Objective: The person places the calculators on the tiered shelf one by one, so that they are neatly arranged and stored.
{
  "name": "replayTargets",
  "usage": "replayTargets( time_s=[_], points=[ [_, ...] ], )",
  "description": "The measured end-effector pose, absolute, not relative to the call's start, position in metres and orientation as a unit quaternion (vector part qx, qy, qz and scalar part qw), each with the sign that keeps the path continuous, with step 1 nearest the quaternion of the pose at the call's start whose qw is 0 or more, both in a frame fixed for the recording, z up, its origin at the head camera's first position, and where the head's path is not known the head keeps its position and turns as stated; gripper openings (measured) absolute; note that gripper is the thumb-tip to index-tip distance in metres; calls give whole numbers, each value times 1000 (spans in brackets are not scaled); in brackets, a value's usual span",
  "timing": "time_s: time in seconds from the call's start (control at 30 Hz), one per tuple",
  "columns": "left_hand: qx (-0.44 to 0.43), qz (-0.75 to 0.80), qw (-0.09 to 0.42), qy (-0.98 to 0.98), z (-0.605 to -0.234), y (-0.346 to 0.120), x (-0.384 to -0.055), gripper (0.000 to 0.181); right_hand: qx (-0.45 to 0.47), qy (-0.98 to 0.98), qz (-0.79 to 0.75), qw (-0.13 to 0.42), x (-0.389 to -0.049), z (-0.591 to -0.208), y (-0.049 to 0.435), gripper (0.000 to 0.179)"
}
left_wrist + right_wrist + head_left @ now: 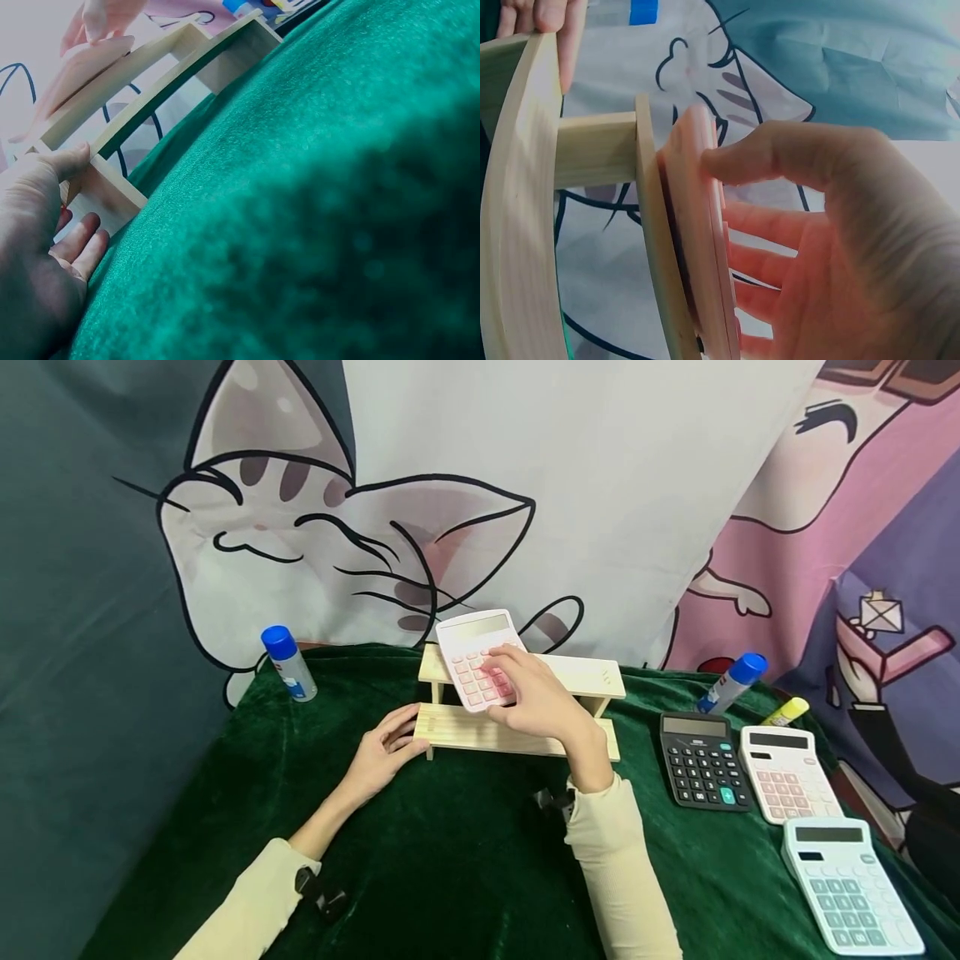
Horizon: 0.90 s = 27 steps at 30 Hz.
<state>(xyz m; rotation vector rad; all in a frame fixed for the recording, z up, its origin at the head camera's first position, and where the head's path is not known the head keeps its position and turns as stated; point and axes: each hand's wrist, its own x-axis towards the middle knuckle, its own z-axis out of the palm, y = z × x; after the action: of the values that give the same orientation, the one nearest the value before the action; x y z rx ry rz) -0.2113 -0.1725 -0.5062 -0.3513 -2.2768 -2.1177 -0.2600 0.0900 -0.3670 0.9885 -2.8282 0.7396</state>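
Pink calculator (471, 670) lies crooked on the wooden stand (517, 742), toward 11 o'clock. Right hand (542, 695) touches it, fingers loose; left hand (381, 758) pinches the stand. It's probably being placed; next, straighten gently.

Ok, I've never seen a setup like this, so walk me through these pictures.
There is no machine here, just a person using two bare hands. The wide picture comes from a camera on the head, looking forward and down. The other two come from cameras on the left and right wrists, each watching that hand's work.

A green cloth covers the surface. The left hand holds the left end of a two-step wooden stand. The right hand touches the front of a pink calculator leaning on the upper step.

To the right lie a black calculator, a second pink one and a pale blue one. A blue-capped tube stands at each side, left and right.
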Motion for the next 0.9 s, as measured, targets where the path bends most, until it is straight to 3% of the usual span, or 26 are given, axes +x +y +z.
replayTargets(
  time_s=[0.27,0.9],
  points=[
    [-117,-676,1,-727,-505,-174,-211,60,302,-924,232,28,-258,-367,87,53],
    [-112,-673,-5,-731,-504,-175,-211,60,233,-950,186,90,-251,-378,58,47]
  ],
)
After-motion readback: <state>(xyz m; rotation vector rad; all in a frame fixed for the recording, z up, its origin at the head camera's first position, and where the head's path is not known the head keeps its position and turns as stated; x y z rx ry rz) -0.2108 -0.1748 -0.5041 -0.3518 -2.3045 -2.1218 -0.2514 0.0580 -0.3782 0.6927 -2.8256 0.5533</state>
